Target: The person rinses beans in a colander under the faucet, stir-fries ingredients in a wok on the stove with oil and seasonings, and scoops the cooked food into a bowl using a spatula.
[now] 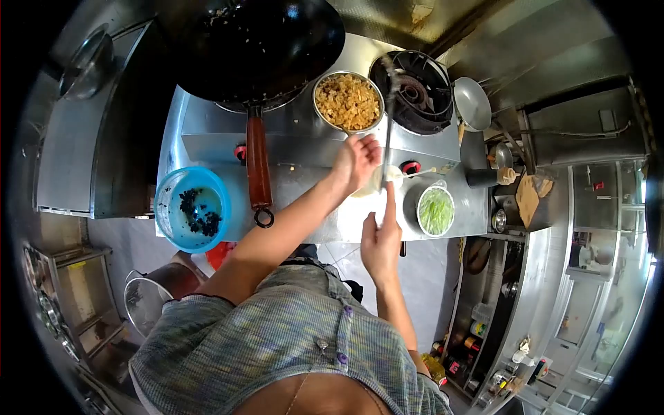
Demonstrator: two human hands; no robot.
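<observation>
My right hand [380, 249] is wrapped round the handle of a long-handled cooking utensil [389, 142], its index finger laid along it. The thin metal shaft points away from me, and its far end is blurred over the burner, so its shape is unclear. My left hand [356, 164] is turned palm up with loosely curled fingers and nothing visible in it. It is just in front of a metal bowl of fried rice [349, 102]; whether the fingertips touch the rim I cannot tell. Beneath my hands is a pale round container [393, 173], partly hidden.
A black wok [259, 52] with a wooden handle [256, 159] sits at the back left. Beside the rice is a bare burner [415, 93]. A blue basin [191, 207] holds dark pieces in liquid; a white bowl holds shredded greens [436, 211]. A bucket [146, 304] stands on the floor.
</observation>
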